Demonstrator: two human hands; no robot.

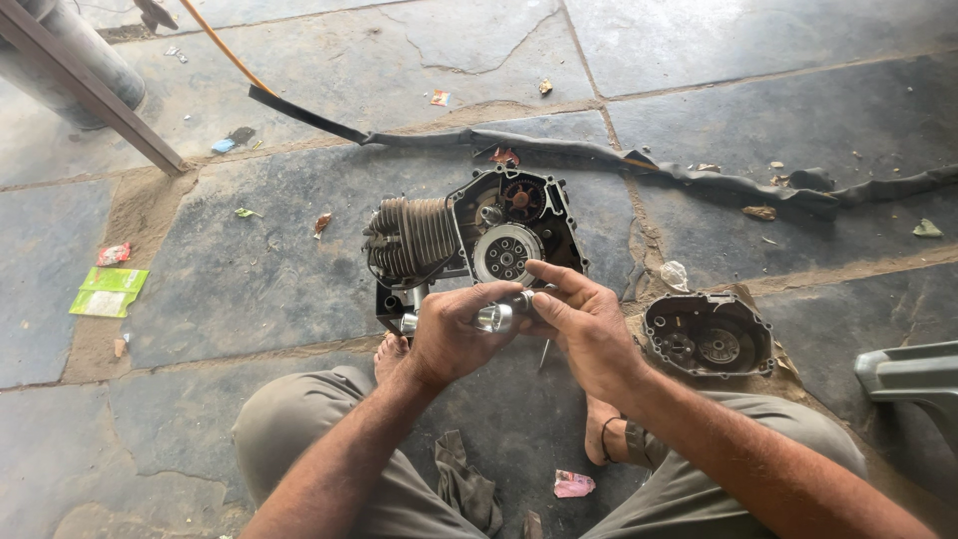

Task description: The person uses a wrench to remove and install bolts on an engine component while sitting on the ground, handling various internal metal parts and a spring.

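Observation:
My left hand (451,334) is closed around a shiny metal socket tool (495,317), its round end pointing right. My right hand (579,324) meets it from the right, fingers pinching the tool's tip. Both hands hover just in front of a motorcycle engine (469,235) lying on the stone floor, its side open to show a round clutch (506,254) and a gear above it. The finned cylinder (411,238) points left. A thin metal rod shows just under my right hand.
The removed engine side cover (707,336) lies inside-up to the right. A black rubber tube (619,160) snakes across the floor behind. A dark rag (465,486) and pink scrap (573,484) lie between my knees. Green wrappers (108,291) left; grey part (913,374) right.

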